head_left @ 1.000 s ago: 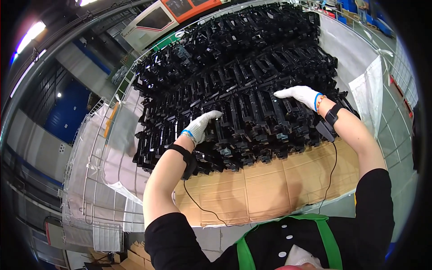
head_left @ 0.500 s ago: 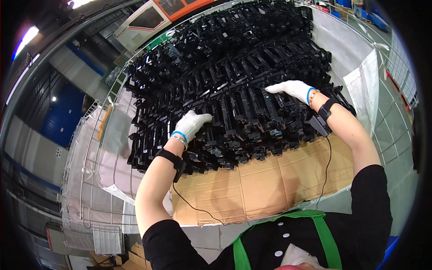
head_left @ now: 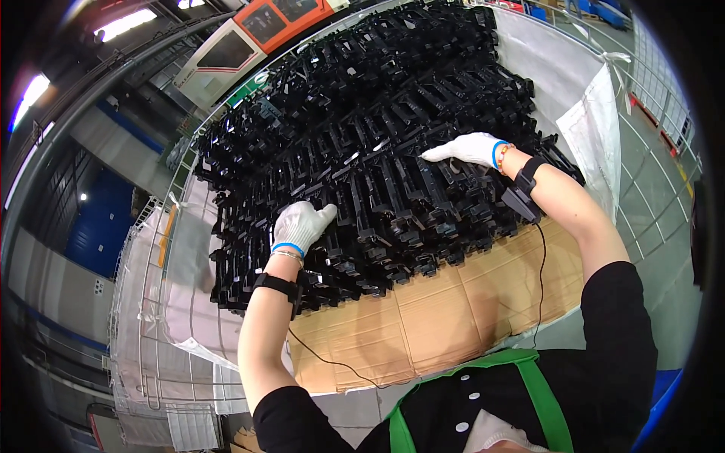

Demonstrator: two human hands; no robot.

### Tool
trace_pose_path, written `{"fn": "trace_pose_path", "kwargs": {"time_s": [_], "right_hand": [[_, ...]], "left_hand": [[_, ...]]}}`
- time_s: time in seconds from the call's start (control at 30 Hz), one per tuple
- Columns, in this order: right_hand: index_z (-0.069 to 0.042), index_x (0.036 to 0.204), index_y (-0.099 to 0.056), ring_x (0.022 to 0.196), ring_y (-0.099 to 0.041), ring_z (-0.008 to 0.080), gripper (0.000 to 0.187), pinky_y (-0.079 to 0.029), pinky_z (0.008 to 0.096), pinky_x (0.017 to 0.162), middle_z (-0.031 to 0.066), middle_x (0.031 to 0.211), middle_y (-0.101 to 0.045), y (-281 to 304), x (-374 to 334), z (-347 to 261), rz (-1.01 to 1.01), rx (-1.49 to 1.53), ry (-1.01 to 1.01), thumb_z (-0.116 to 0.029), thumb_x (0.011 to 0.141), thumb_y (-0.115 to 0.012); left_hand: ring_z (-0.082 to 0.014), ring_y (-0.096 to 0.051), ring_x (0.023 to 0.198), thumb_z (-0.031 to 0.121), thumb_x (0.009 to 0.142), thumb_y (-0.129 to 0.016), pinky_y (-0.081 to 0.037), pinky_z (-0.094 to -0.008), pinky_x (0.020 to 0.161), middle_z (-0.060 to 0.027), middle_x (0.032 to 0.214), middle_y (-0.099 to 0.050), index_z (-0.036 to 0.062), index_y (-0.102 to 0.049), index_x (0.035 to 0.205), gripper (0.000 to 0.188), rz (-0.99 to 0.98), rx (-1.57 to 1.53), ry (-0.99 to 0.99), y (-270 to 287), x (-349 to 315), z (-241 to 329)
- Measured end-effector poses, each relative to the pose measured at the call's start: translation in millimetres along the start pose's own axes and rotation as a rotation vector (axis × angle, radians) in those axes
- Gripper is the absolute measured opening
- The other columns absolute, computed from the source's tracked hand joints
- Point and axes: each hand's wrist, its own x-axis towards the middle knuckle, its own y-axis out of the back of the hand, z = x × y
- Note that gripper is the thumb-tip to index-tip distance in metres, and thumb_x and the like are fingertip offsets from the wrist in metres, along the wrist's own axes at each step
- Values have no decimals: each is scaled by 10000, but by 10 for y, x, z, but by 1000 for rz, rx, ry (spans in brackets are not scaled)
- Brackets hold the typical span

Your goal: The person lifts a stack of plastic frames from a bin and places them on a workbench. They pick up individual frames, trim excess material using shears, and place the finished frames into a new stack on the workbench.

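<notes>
Both of my hands wear white knit gloves and rest among rows of long, narrow black plastic parts (head_left: pixel 370 192), stacked closely side by side. My left hand (head_left: pixel 300 226) lies on the left part of the near row, its thumb spread to the right; the other fingertips dip out of sight between the parts. Farther right, my right hand (head_left: pixel 468 149) reaches in from the right with its fingers stretched leftward over the top of the same row. Neither hand has lifted a part clear of the stack.
Brown cardboard (head_left: pixel 430 321) covers the near side of the load. White sheeting (head_left: pixel 544 72) lines the wire cage (head_left: pixel 170 302) around it. An orange and white machine (head_left: pixel 257 38) stands behind. Thin black cables (head_left: pixel 332 355) run from my wrist straps.
My view has shifted slightly, so the stack sits a little more to the left and lower. Both hands stay on the same row of black parts, with little change in pose.
</notes>
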Motion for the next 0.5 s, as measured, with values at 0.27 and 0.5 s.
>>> {"fn": "trace_pose_path", "kwargs": {"time_s": [0.27,0.5], "right_hand": [[-65,1335,-707,1377,-564,354,997,-400,368,1154,217,1442,-628,18,104,5,17,-87,-27,-881,769,-616],[-56,1378,-673,1400,-545,358,1047,-382,372,1171,217,1478,-599,-12,160,-53,23,-190,-90,-902,768,-582]], "left_hand": [[-416,-711,1067,677,941,-502,-562,-476,945,-268,1056,-743,-2,-786,978,736,145,65,-22,-155,40,10],[-407,-749,920,710,941,-507,-599,-475,829,-234,914,-762,19,-794,871,752,288,89,35,-240,-33,-49]]}}
